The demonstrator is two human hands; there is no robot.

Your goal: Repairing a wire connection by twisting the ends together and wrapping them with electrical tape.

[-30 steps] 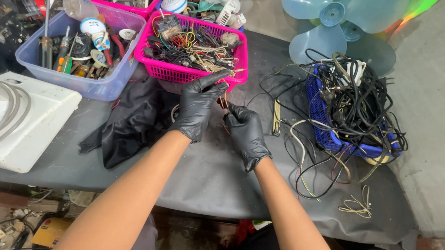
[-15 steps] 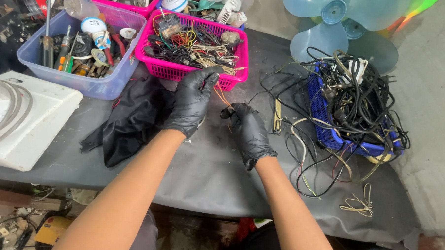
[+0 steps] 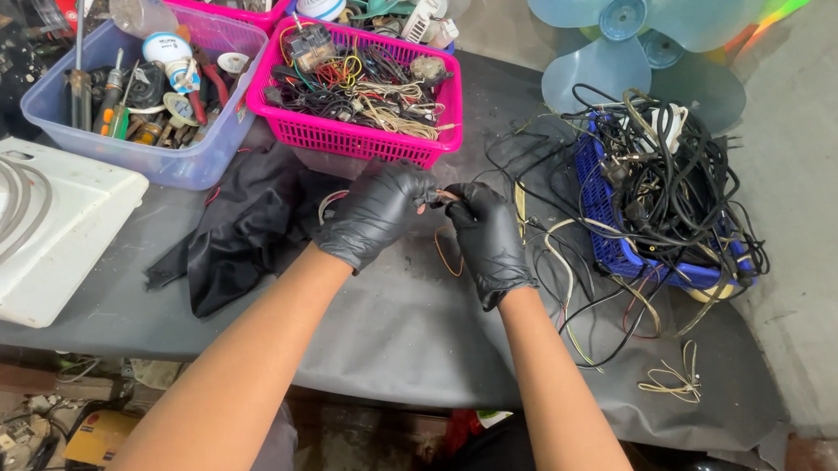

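Observation:
Both my hands wear black gloves and meet over the grey table mat (image 3: pixel 406 328), just in front of a pink basket (image 3: pixel 367 141) full of coloured wires. My left hand (image 3: pixel 375 214) and my right hand (image 3: pixel 487 238) pinch the same thin orange-brown wire (image 3: pixel 448 255) between their fingertips. The wire hangs in a small loop below the fingers. Its ends are hidden inside the gloves.
A clear blue bin (image 3: pixel 162 157) of tools sits at the back left, beside a black cloth (image 3: pixel 243 225). A white appliance casing (image 3: pixel 38 231) lies at the left edge. A blue basket (image 3: pixel 614 242) of tangled black cables stands right, a blue fan blade (image 3: pixel 621 38) behind it.
My hands have come down and toward me from the pink basket's rim, closer together, with the thin wire now held between both.

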